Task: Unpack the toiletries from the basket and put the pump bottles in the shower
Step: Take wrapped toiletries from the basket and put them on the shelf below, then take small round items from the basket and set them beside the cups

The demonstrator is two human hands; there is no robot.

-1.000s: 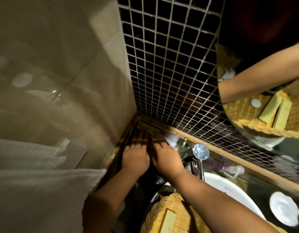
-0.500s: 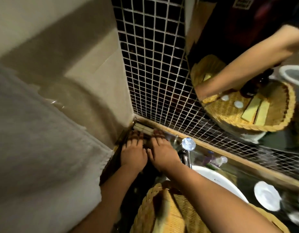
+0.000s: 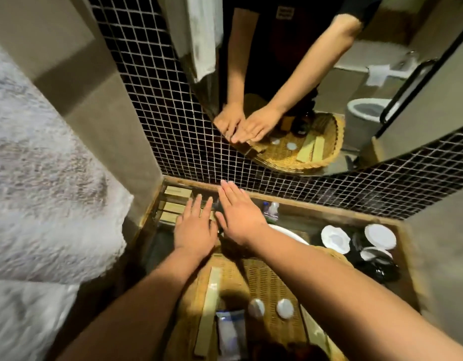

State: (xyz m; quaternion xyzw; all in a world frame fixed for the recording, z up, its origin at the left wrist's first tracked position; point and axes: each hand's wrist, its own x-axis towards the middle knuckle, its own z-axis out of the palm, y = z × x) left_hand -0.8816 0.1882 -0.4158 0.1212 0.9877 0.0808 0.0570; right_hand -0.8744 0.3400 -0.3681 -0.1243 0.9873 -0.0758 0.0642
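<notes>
A round wicker basket (image 3: 270, 285) sits below my forearms, holding long tan boxes (image 3: 208, 306), a white tube (image 3: 230, 332) and two small white round caps (image 3: 285, 307). Several tan boxes (image 3: 174, 195) lie side by side in the far left corner of the counter. My left hand (image 3: 195, 229) rests flat with spread fingers beside those boxes. My right hand (image 3: 239, 213) lies flat just right of it, fingers reaching the tiled wall. Neither hand holds anything. No pump bottle is clearly visible on the counter.
A white towel (image 3: 42, 199) hangs at the left. Dark mosaic tiles (image 3: 152, 100) and a mirror (image 3: 329, 87) back the counter. White saucers (image 3: 334, 239) and dark cups (image 3: 379, 269) stand at the right, a small clear bottle (image 3: 272, 209) by the wall, a white basin rim (image 3: 290, 234) under my right wrist.
The view has tilted down and pulled back, showing more of the basket. Both hands have lifted slightly back from the corner boxes and spread flat.
</notes>
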